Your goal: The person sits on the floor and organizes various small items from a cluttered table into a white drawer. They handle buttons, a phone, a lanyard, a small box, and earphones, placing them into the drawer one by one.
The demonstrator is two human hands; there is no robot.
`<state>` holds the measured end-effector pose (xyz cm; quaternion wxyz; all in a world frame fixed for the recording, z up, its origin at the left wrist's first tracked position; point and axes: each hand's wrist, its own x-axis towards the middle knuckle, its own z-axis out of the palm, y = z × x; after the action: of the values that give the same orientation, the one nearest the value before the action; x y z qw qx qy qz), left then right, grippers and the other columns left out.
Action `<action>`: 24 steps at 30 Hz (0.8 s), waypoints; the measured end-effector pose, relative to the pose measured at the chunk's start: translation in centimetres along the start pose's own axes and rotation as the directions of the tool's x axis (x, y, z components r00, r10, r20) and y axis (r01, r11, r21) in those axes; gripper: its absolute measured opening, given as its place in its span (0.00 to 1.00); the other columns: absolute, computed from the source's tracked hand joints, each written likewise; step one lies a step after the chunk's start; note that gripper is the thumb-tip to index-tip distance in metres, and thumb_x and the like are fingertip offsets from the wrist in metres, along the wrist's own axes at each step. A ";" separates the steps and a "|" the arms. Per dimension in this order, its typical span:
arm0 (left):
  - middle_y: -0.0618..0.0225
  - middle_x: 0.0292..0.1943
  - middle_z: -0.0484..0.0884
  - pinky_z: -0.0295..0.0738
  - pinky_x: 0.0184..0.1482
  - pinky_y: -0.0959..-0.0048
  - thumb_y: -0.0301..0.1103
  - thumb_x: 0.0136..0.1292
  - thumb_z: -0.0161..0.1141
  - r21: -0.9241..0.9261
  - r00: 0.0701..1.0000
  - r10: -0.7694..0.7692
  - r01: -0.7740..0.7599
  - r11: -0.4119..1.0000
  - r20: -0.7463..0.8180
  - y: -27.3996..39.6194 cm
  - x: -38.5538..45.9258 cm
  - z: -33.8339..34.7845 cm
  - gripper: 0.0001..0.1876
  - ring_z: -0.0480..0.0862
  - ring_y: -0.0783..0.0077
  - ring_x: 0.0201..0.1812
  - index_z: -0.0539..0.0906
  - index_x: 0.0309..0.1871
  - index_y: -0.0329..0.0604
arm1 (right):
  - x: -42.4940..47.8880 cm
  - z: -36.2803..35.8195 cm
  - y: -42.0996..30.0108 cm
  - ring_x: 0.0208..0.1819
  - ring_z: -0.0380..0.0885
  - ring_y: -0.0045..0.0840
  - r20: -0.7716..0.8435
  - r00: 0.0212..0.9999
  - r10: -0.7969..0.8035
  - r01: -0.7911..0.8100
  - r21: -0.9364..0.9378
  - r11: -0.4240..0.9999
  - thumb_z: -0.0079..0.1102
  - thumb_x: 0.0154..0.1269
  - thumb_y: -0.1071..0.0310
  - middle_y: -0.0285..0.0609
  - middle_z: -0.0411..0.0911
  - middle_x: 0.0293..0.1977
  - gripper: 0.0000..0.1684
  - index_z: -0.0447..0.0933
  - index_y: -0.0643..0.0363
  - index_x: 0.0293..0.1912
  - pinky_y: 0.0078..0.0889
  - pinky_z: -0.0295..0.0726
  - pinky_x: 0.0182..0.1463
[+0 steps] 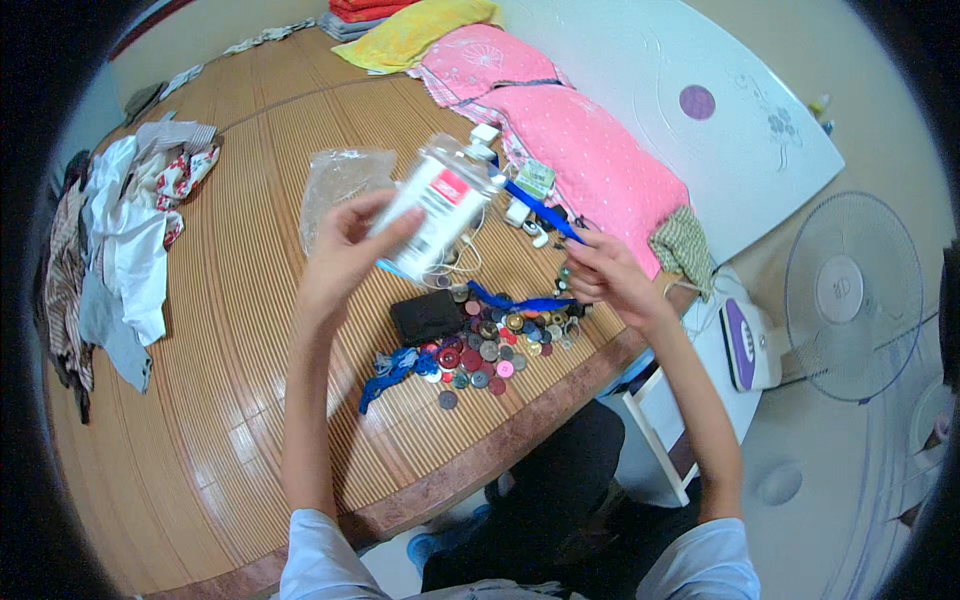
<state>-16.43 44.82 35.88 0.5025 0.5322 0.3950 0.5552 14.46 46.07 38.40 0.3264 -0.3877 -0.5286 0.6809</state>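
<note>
My left hand [360, 240] grips a clear plastic zip bag [435, 210] with a white card or packet inside that bears a red patch and writing. My right hand [607, 274] pinches the end of a blue strap [544, 210], which stretches up towards the top of the bag; whether it touches the bag is unclear. Below both hands, on the bamboo mat, lie many loose buttons [471, 360], a black flat case [426, 318], a second blue strip [517, 303] and a bundle of blue thread [397, 367]. White chargers and earphones [517, 212] lie behind the strap.
An empty-looking clear bag [349, 176] lies behind my left hand. Clothes [127, 217] are heaped at the left. Pink pillows [585, 150] and a yellow one [420, 30] line the headboard [720, 150]. At right are an iron [750, 345], a fan [855, 292] and an open drawer [652, 442].
</note>
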 end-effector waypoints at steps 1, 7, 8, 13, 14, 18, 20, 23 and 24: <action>0.70 0.36 0.85 0.76 0.40 0.80 0.39 0.60 0.69 0.084 0.999 0.016 -0.012 0.996 -0.045 -0.3 0.4 -1.4 0.19 0.82 0.82 0.36 0.83 0.49 0.35 | -1.5 -0.4 0.0 0.15 0.52 0.06 -0.149 0.989 0.020 -0.025 -0.033 0.999 0.55 0.71 0.63 0.23 0.55 0.17 0.07 0.70 0.53 0.37 0.16 0.48 0.18; 0.70 0.33 0.86 0.75 0.38 0.82 0.35 0.58 0.71 0.185 0.999 -0.004 0.010 0.983 -0.033 -0.9 1.2 -4.1 0.15 0.82 0.83 0.33 0.85 0.44 0.36 | -13.9 -6.6 -1.0 0.13 0.51 0.10 -0.314 0.946 -0.081 0.039 -0.135 0.990 0.52 0.73 0.55 0.25 0.53 0.13 0.22 0.61 0.51 0.24 0.18 0.48 0.18; 0.70 0.33 0.86 0.75 0.38 0.82 0.36 0.58 0.71 0.186 1.000 -0.018 0.021 0.982 -0.020 -1.0 1.1 -3.9 0.15 0.82 0.83 0.34 0.85 0.44 0.36 | -15.2 -6.3 -1.2 0.14 0.50 0.10 -0.332 0.941 -0.064 0.027 -0.116 0.993 0.50 0.73 0.53 0.25 0.53 0.13 0.23 0.61 0.51 0.23 0.19 0.47 0.18; 0.71 0.33 0.86 0.74 0.40 0.81 0.39 0.60 0.68 0.232 0.993 -0.088 0.068 0.970 0.075 -2.9 1.6 0.2 0.15 0.81 0.84 0.34 0.85 0.44 0.38 | -22.3 -7.9 0.4 0.16 0.54 0.10 -0.458 0.882 -0.110 -0.036 -0.299 0.954 0.46 0.76 0.55 0.25 0.58 0.14 0.26 0.63 0.53 0.20 0.17 0.51 0.20; 0.71 0.33 0.86 0.73 0.40 0.81 0.39 0.61 0.68 0.214 0.985 -0.120 0.092 0.973 0.122 -3.3 1.8 1.1 0.15 0.81 0.84 0.34 0.85 0.44 0.38 | -23.8 -8.8 0.8 0.17 0.55 0.09 -0.456 0.880 -0.134 -0.045 -0.361 0.932 0.47 0.76 0.56 0.25 0.59 0.14 0.26 0.64 0.53 0.20 0.16 0.52 0.21; 0.73 0.31 0.85 0.72 0.36 0.82 0.41 0.63 0.66 0.278 0.932 -0.235 0.157 0.948 0.277 -3.9 2.2 5.7 0.14 0.80 0.85 0.32 0.85 0.43 0.39 | -28.4 -11.8 3.2 0.17 0.53 0.08 -0.527 0.835 -0.159 -0.050 -0.360 0.932 0.48 0.75 0.56 0.23 0.59 0.15 0.25 0.65 0.52 0.20 0.16 0.51 0.21; 0.76 0.30 0.84 0.70 0.33 0.82 0.41 0.63 0.65 0.342 0.890 -0.309 0.191 0.920 0.336 -4.0 2.5 8.7 0.13 0.77 0.86 0.29 0.85 0.42 0.41 | -30.5 -13.3 5.2 0.17 0.53 0.08 -0.566 0.810 -0.155 -0.024 -0.295 0.955 0.48 0.75 0.56 0.23 0.59 0.15 0.24 0.66 0.52 0.21 0.16 0.50 0.21; 0.75 0.29 0.84 0.68 0.30 0.84 0.43 0.62 0.66 0.423 0.886 -0.296 0.130 0.897 0.356 -3.8 3.9 12.9 0.15 0.78 0.87 0.28 0.85 0.42 0.40 | -32.3 -15.6 9.2 0.20 0.53 0.10 -0.620 0.769 -0.158 -0.150 -0.414 0.898 0.47 0.75 0.52 0.23 0.58 0.17 0.24 0.66 0.52 0.22 0.17 0.53 0.24; 0.73 0.31 0.86 0.72 0.33 0.85 0.42 0.62 0.67 0.389 0.877 -0.266 0.101 0.916 0.399 -3.9 4.7 14.0 0.16 0.81 0.86 0.30 0.85 0.44 0.39 | -32.6 -16.3 10.3 0.22 0.54 0.11 -0.573 0.793 -0.205 -0.188 -0.550 0.813 0.47 0.75 0.51 0.23 0.58 0.18 0.25 0.65 0.52 0.22 0.18 0.55 0.26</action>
<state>-1.68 48.80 34.68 0.5253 0.6861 0.4133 0.2870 44.23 23.46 32.01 0.3474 -0.6636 -0.5787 0.3226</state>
